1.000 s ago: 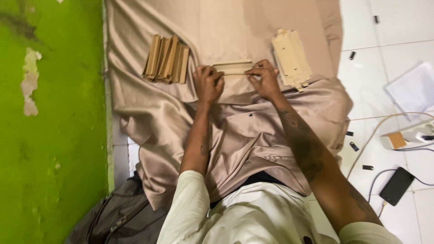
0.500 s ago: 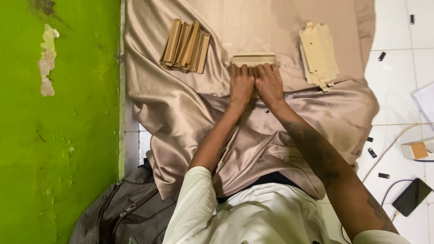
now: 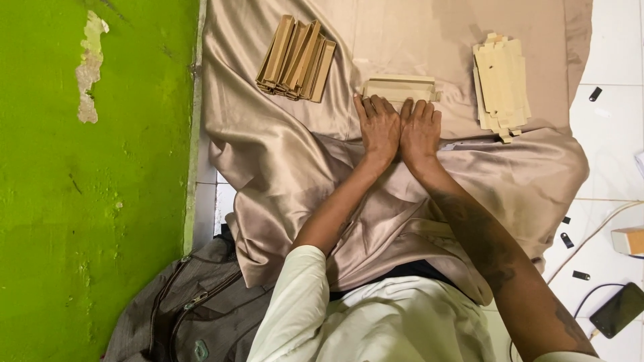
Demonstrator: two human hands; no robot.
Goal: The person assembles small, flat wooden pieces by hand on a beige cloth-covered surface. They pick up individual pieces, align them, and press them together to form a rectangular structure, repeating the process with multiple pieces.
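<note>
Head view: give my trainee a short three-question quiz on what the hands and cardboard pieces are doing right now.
1. True or false: the left hand and the right hand lie side by side, touching.
2. What do their fingers rest against? A) the folded cardboard piece B) the phone C) the backpack
3. Which lies nearer the green wall: the bundle of folded pieces or the flat stack?

Key: 1 true; 2 A; 3 the bundle of folded pieces.
</note>
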